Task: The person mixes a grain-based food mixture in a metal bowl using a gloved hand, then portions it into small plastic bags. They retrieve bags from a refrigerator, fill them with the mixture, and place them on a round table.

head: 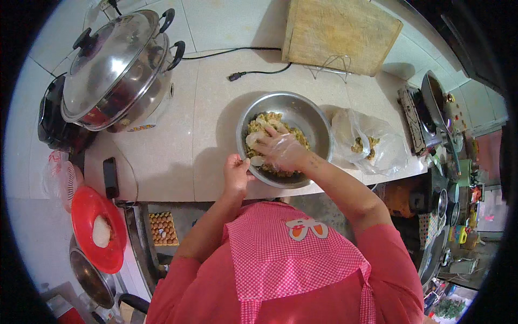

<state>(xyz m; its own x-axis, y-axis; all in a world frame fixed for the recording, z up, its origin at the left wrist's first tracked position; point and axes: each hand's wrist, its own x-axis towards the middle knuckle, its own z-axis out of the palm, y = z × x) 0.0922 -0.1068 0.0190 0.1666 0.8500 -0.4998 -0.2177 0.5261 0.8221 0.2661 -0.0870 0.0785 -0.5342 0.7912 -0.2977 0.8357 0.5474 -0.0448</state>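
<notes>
A steel bowl (pixel 311 117) stands on the tiled counter in front of me, with a yellowish-brown chopped mixture (pixel 265 120) in it and pale pieces on top. My right hand (pixel 281 150) is inside the bowl, fingers spread, pressed into the mixture; it looks covered by a thin clear film. At the bowl's left near rim, my left hand (pixel 238 174) grips the edge between thumb and fingers. To the right of the bowl lies a clear plastic bag (pixel 380 139) with some of a similar mixture in it.
A lidded steel steamer pot (pixel 133 87) stands at the left, near a phone (pixel 110 178) and a red plastic basin (pixel 83 218) holding a pale lump. Behind are a power cord (pixel 259 73) and a wooden cutting board (pixel 340 36). A gas stove (pixel 412 117) is at the right.
</notes>
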